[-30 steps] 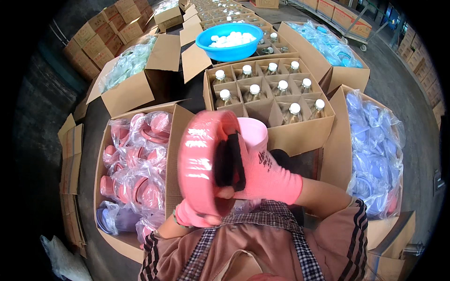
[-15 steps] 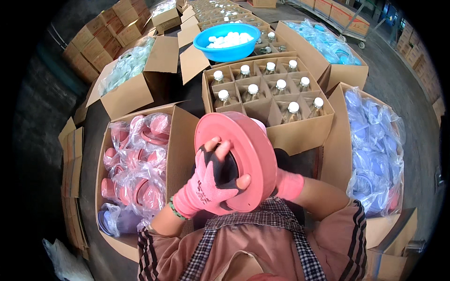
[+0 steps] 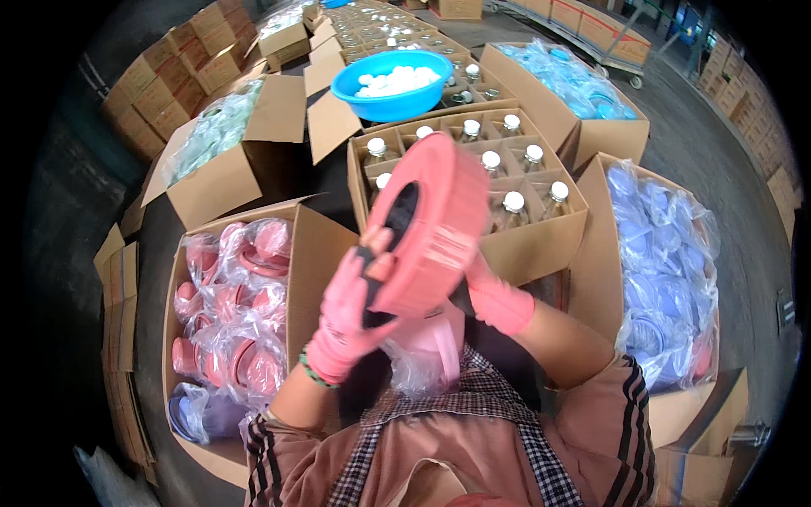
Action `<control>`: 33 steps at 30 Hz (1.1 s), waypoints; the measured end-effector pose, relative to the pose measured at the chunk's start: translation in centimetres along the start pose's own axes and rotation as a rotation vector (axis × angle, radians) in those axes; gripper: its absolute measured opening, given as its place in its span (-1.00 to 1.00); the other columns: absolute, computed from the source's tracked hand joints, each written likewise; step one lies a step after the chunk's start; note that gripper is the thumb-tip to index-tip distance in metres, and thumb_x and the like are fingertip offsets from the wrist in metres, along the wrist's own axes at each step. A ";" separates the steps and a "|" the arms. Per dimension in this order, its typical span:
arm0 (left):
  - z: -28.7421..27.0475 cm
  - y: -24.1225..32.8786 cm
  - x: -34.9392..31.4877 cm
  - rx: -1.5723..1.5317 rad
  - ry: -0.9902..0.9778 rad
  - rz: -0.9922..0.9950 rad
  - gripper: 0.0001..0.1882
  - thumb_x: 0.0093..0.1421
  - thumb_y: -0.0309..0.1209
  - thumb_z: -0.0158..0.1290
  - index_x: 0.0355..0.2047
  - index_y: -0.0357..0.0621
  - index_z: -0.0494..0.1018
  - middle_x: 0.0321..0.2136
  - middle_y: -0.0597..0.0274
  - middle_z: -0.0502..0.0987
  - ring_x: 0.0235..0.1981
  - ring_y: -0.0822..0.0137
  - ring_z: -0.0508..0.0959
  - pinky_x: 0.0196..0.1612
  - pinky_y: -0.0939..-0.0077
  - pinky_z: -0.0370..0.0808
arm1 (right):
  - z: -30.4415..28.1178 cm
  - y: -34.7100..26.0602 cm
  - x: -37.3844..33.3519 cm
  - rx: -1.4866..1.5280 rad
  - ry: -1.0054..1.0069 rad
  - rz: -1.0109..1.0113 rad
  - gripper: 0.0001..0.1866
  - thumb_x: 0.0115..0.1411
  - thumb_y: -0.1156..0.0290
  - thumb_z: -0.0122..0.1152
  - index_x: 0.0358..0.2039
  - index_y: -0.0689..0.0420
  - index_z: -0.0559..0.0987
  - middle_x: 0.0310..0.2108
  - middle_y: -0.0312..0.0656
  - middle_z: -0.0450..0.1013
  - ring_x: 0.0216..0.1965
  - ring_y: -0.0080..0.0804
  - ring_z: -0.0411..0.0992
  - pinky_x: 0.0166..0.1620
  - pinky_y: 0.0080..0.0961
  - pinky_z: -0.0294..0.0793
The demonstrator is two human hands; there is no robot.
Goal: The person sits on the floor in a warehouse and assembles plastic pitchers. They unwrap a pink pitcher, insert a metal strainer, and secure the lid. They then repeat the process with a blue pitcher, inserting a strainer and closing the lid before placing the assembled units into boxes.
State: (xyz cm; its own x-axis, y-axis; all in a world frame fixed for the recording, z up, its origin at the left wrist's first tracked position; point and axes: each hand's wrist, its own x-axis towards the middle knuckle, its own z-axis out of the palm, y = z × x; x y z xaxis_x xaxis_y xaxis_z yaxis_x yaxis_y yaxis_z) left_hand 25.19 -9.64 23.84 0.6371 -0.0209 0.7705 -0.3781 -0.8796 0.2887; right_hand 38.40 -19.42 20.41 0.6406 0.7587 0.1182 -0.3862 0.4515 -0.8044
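A large pink ring-shaped plastic piece (image 3: 443, 228) with a wide smooth side and a dark round opening is held up, tilted, in front of me. My left hand (image 3: 351, 296), in a pink and black glove with bare fingertips, grips its lower left edge with closed fingers. At the lower right side my gloved right hand (image 3: 500, 297) holds the piece too, its fingers mostly hidden behind it. Below, against my apron, sits a light pink jug-like vessel (image 3: 432, 338) with a handle and a crumpled clear bag beside it; the ring covers its upper part.
Ahead stands a divided carton (image 3: 524, 241) of white-capped glass bottles, with a blue basin (image 3: 389, 106) of white caps behind. An open carton of bagged pink parts (image 3: 232, 296) is at left, one of bagged purple parts (image 3: 667, 270) at right. Green and blue parts fill cartons farther off.
The pink ring has risen and tilted more upright, blurred by motion. The light pink vessel below it has come into view. My left fingers have shifted to the ring's lower left edge.
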 end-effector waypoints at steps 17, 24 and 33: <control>11.4 -19.5 -13.2 -1.572 0.916 -1.101 -0.68 -0.08 -0.45 -0.20 -0.26 -0.25 0.30 -0.20 0.05 0.36 -0.08 0.06 0.32 0.02 0.05 0.23 | -26.4 2.1 12.3 -2.057 0.356 0.344 -0.39 -0.10 0.05 0.15 -0.11 0.21 0.32 -0.17 0.03 0.35 -0.10 -0.14 0.31 -0.07 -0.33 0.31; 10.2 -18.6 -12.3 -1.737 0.827 -1.090 -0.58 -0.06 -0.43 -0.18 -0.13 -0.26 0.26 -0.11 0.04 0.33 -0.03 0.03 0.29 0.04 0.03 0.20 | -27.6 1.6 12.9 -2.081 0.168 0.474 -0.26 -0.31 0.07 0.34 -0.14 0.23 0.32 -0.16 0.01 0.35 -0.09 -0.18 0.31 -0.06 -0.37 0.31; 10.5 -17.7 -11.0 -1.680 1.016 -1.166 -0.60 -0.01 -0.42 -0.21 -0.12 -0.25 0.27 -0.08 0.05 0.31 -0.02 0.07 0.28 0.04 0.04 0.21 | -24.6 -2.1 13.2 -2.131 0.195 0.462 -0.43 -0.26 0.08 0.23 -0.24 0.15 0.41 -0.22 -0.04 0.39 -0.15 -0.18 0.36 -0.10 -0.38 0.35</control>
State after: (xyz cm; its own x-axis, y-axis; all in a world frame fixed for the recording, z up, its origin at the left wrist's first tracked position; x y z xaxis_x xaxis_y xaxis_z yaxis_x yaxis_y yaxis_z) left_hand 31.93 1.15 4.28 0.6956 0.6759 -0.2434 -0.6017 0.7333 0.3166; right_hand 63.97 -21.96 9.38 0.8374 0.5253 -0.1512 0.5280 -0.8489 -0.0251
